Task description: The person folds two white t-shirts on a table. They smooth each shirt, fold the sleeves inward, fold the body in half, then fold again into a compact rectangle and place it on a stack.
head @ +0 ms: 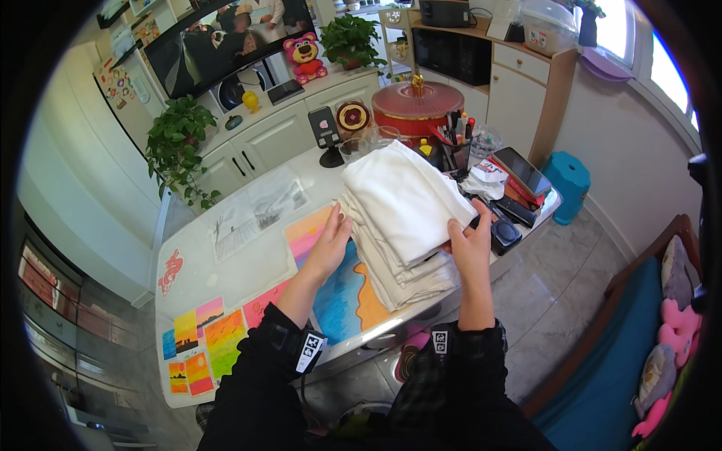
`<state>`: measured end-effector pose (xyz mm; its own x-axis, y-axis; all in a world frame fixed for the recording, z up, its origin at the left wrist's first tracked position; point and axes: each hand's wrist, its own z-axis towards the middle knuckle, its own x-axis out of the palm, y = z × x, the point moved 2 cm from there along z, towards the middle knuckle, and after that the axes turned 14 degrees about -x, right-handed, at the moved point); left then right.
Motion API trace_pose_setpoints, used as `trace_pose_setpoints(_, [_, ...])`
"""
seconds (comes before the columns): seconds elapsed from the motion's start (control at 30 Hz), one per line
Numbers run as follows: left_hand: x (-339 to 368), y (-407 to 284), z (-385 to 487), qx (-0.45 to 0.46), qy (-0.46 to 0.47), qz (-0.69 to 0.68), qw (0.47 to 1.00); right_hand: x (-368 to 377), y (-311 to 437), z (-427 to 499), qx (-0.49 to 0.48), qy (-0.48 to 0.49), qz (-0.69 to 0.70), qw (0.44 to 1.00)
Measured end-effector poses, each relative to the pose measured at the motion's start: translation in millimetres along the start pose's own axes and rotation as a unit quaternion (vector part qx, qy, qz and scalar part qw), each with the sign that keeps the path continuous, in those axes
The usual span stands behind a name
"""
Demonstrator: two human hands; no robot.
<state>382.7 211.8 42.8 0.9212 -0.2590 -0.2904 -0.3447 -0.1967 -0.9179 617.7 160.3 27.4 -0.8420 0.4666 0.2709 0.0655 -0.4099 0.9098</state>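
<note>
A folded white cloth [406, 197] lies on top of a stack of folded cream cloths [383, 265] at the table's front right. My right hand [471, 237] holds the white cloth at its near right corner, thumb over the top and some fingers hidden beneath. At the stack's left side is my left hand [330, 245], fingers extended and holding nothing. Whether its fingertips touch the cream layers cannot be told. Beneath the stack, a blue and orange painting [338, 299] is partly covered.
Beyond the stack stand a phone stand [324, 132], a red lidded box [417, 110] and a pen holder [454, 146]. A smartphone [522, 169] and a black device [505, 234] crowd the right edge. Small colourful paintings [225, 338] lie at left; a blue stool [567, 186] stands right.
</note>
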Motion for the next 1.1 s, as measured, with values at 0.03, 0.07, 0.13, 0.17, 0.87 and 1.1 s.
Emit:
trace_pose_setpoints(0.03, [0.0, -0.7, -2.4, 0.004, 0.002, 0.005, 1.0, -0.6, 0.2, -0.2, -0.004, 0.002, -0.024, 1.0])
trace_pose_setpoints(0.07, [-0.3, -1.3, -5.2, 0.007, 0.004, 0.006, 1.0, -2.2, 0.7, -0.7, 0.004, 0.001, -0.037, 0.999])
trace_pose_setpoints(0.13, [-1.9, -2.3, -11.5, 0.008, 0.007, 0.012, 1.0, -3.4, 2.7, -0.8, 0.009, 0.008, -0.059, 0.998])
trace_pose_setpoints(0.17, [-3.7, -2.3, -15.5, 0.005, 0.009, 0.016, 1.0, -4.6, 4.6, -0.1, 0.005, 0.016, -0.069, 0.998])
trace_pose_setpoints(0.87, [-208.0, 59.6, -310.0, 0.045, -0.346, 0.063, 0.935, 27.6, 42.7, -18.3, -0.162, -0.094, 0.049, 0.981])
trace_pose_setpoints(1.1, [-224.1, 119.4, -438.7, -0.004, -0.496, 0.019, 0.868, 84.9, 38.5, -56.9, -0.185, 0.047, 0.047, 0.98])
